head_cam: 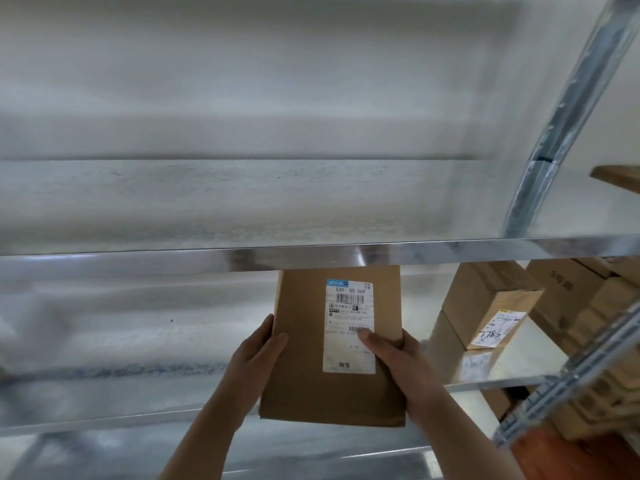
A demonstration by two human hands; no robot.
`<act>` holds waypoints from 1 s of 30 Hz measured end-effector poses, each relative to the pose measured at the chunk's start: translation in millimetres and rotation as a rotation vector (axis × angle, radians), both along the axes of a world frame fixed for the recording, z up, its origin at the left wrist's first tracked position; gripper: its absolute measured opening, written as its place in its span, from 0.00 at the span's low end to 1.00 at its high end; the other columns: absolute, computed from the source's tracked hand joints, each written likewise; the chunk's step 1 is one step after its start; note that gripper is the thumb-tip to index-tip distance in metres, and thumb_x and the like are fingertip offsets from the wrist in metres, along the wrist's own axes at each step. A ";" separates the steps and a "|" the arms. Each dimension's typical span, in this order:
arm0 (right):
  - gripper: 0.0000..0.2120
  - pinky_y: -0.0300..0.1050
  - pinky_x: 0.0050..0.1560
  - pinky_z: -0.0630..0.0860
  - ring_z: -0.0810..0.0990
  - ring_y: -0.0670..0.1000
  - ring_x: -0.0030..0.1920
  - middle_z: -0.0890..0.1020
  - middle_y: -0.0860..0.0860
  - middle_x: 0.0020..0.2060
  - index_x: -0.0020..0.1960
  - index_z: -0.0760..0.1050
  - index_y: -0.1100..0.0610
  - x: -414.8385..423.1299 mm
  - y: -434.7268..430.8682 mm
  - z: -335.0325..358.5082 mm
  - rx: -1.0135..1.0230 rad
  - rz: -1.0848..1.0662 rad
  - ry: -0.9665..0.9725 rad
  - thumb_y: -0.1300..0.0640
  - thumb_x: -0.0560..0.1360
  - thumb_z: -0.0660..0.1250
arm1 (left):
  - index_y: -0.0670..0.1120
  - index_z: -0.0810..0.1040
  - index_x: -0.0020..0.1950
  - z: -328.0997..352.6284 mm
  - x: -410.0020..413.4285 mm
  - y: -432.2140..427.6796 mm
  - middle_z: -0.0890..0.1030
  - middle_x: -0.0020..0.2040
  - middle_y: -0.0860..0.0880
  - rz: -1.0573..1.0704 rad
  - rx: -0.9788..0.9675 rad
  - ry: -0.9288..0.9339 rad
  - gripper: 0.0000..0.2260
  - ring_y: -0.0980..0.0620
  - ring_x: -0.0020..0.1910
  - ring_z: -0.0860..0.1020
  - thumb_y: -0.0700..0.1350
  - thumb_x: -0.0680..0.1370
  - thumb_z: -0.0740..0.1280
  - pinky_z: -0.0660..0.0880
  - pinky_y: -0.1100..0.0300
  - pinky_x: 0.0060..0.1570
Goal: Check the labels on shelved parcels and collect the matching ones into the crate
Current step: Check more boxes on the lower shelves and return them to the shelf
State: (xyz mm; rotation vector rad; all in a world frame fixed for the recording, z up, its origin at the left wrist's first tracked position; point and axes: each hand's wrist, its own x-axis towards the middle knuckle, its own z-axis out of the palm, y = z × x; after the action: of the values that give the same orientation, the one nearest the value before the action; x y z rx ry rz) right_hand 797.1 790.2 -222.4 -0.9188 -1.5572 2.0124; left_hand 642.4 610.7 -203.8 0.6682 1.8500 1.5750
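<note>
A flat brown cardboard parcel (304,358) is held up in front of the lower shelf, its white shipping label (349,306) facing me with "530 D5 069" and barcodes. My left hand (254,358) grips the parcel's left edge, thumb on the front. My right hand (394,355) grips the right edge, its thumb lying across the lower part of the label. The parcel's top edge is hidden behind the metal shelf rim (311,258). No crate is in view.
A bare galvanised shelf (242,202) spans the upper view, with a steel upright (561,126) at right. Other brown boxes (485,299) stand on the lower shelf (502,362) at right, one with a handwritten label (498,327). More boxes (588,393) are stacked further right.
</note>
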 end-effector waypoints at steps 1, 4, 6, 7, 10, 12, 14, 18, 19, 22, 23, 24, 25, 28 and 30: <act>0.22 0.59 0.60 0.84 0.89 0.56 0.53 0.90 0.49 0.52 0.64 0.80 0.50 -0.3 -0.5 -0.4 0.010 -0.004 -0.008 0.52 0.71 0.79 | 0.60 0.78 0.64 -2.1 1.6 1.8 0.88 0.54 0.55 0.011 -0.001 0.006 0.11 0.54 0.51 0.87 0.48 0.85 0.63 0.82 0.59 0.48; 0.18 0.57 0.57 0.85 0.88 0.56 0.53 0.90 0.48 0.50 0.62 0.80 0.49 0.5 -0.2 -2.6 -0.004 -0.012 -0.013 0.53 0.74 0.78 | 0.59 0.79 0.65 -7.9 4.8 7.2 0.88 0.52 0.56 0.055 -0.007 0.024 0.11 0.52 0.49 0.87 0.50 0.83 0.66 0.83 0.52 0.51; 0.17 0.58 0.57 0.84 0.88 0.57 0.54 0.90 0.48 0.50 0.62 0.80 0.50 0.7 0.0 -3.1 -0.023 -0.012 -0.017 0.53 0.75 0.77 | 0.59 0.79 0.64 -8.7 7.7 10.2 0.88 0.52 0.55 0.065 0.004 -0.012 0.10 0.51 0.49 0.87 0.50 0.83 0.65 0.83 0.49 0.52; 0.17 0.59 0.59 0.84 0.88 0.57 0.54 0.90 0.49 0.50 0.62 0.80 0.50 0.9 0.3 -4.4 -0.024 -0.007 -0.016 0.53 0.75 0.77 | 0.59 0.80 0.64 -9.4 8.2 11.4 0.88 0.52 0.55 0.071 0.013 -0.028 0.10 0.51 0.48 0.87 0.50 0.83 0.65 0.83 0.50 0.51; 0.20 0.60 0.61 0.83 0.89 0.56 0.53 0.90 0.49 0.52 0.65 0.79 0.50 2.6 0.4 -7.3 -0.020 -0.010 -0.026 0.50 0.75 0.77 | 0.60 0.80 0.64 -11.7 5.0 11.8 0.88 0.51 0.55 0.076 0.017 -0.042 0.10 0.51 0.48 0.87 0.51 0.83 0.65 0.82 0.52 0.50; 0.22 0.62 0.63 0.81 0.88 0.56 0.57 0.89 0.50 0.55 0.67 0.79 0.49 5.2 0.4 -6.3 -0.030 -0.012 -0.014 0.42 0.77 0.72 | 0.60 0.81 0.62 -9.3 1.3 8.6 0.88 0.50 0.55 0.087 0.046 -0.055 0.10 0.52 0.47 0.87 0.51 0.83 0.65 0.82 0.53 0.48; 0.26 0.68 0.70 0.75 0.82 0.57 0.66 0.86 0.49 0.63 0.70 0.78 0.44 8.5 4.1 -4.6 -0.071 -0.033 0.028 0.32 0.77 0.67 | 0.58 0.81 0.61 -7.1 -5.3 3.7 0.88 0.50 0.53 0.114 0.090 -0.112 0.10 0.51 0.47 0.88 0.52 0.82 0.65 0.81 0.52 0.47; 0.21 0.74 0.73 0.68 0.75 0.52 0.74 0.80 0.42 0.70 0.71 0.72 0.28 9.2 10.4 -1.0 0.038 0.054 0.032 0.33 0.78 0.67 | 0.51 0.82 0.64 -10.3 -11.3 -9.2 0.88 0.56 0.46 0.130 0.149 -0.244 0.18 0.43 0.53 0.87 0.56 0.78 0.65 0.81 0.41 0.57; 0.25 0.73 0.73 0.69 0.75 0.53 0.74 0.80 0.43 0.70 0.72 0.69 0.27 10.1 11.6 -1.6 0.027 0.073 0.033 0.34 0.76 0.68 | 0.50 0.82 0.65 -13.5 -10.4 -12.1 0.87 0.56 0.45 0.137 0.159 -0.261 0.19 0.42 0.54 0.86 0.56 0.78 0.64 0.81 0.40 0.58; 0.49 0.69 0.77 0.65 0.73 0.57 0.76 0.78 0.47 0.73 0.79 0.58 0.30 15.1 16.3 -6.5 -0.014 0.107 0.006 0.30 0.64 0.78 | 0.50 0.82 0.65 -24.2 -7.4 -19.1 0.87 0.58 0.43 0.157 0.189 -0.290 0.16 0.41 0.54 0.86 0.53 0.82 0.62 0.81 0.42 0.56; 0.60 0.68 0.77 0.65 0.74 0.57 0.74 0.79 0.48 0.72 0.82 0.54 0.34 16.5 19.4 -11.6 -0.010 0.121 -0.002 0.28 0.58 0.81 | 0.51 0.81 0.66 -26.9 -7.5 -21.1 0.86 0.59 0.44 0.159 0.201 -0.282 0.15 0.41 0.55 0.86 0.52 0.83 0.61 0.82 0.43 0.55; 0.67 0.66 0.77 0.67 0.76 0.58 0.72 0.80 0.49 0.71 0.83 0.53 0.40 17.4 20.7 -13.6 -0.009 0.120 -0.020 0.27 0.53 0.82 | 0.54 0.80 0.68 -29.3 -8.6 -23.5 0.86 0.60 0.46 0.166 0.210 -0.259 0.15 0.43 0.56 0.86 0.50 0.84 0.61 0.82 0.44 0.54; 0.67 0.64 0.75 0.70 0.78 0.59 0.70 0.81 0.51 0.69 0.82 0.59 0.46 18.5 21.3 -14.0 0.000 0.107 -0.037 0.26 0.51 0.83 | 0.57 0.77 0.70 -32.1 -10.9 -25.4 0.86 0.60 0.49 0.177 0.209 -0.217 0.15 0.45 0.57 0.86 0.48 0.85 0.60 0.82 0.46 0.55; 0.44 0.56 0.59 0.82 0.85 0.62 0.61 0.86 0.60 0.60 0.67 0.80 0.61 19.6 21.1 -13.4 -0.006 0.072 0.015 0.32 0.63 0.80 | 0.65 0.74 0.71 -38.5 -17.8 -26.5 0.86 0.59 0.54 0.223 0.096 -0.039 0.19 0.50 0.58 0.85 0.43 0.87 0.59 0.79 0.50 0.57; 0.29 0.52 0.50 0.85 0.87 0.63 0.56 0.87 0.62 0.56 0.65 0.82 0.61 17.6 17.1 -10.6 -0.075 0.049 0.066 0.42 0.72 0.74 | 0.67 0.77 0.66 -39.2 -19.7 -21.5 0.84 0.61 0.58 0.213 0.012 -0.005 0.19 0.57 0.56 0.83 0.43 0.87 0.59 0.79 0.57 0.53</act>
State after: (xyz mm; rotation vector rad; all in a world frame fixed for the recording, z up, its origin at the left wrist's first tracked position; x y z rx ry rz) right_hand 814.7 807.3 -232.9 -0.8402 -1.4915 2.1260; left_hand 622.7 589.2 -243.0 0.4844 1.9627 1.7213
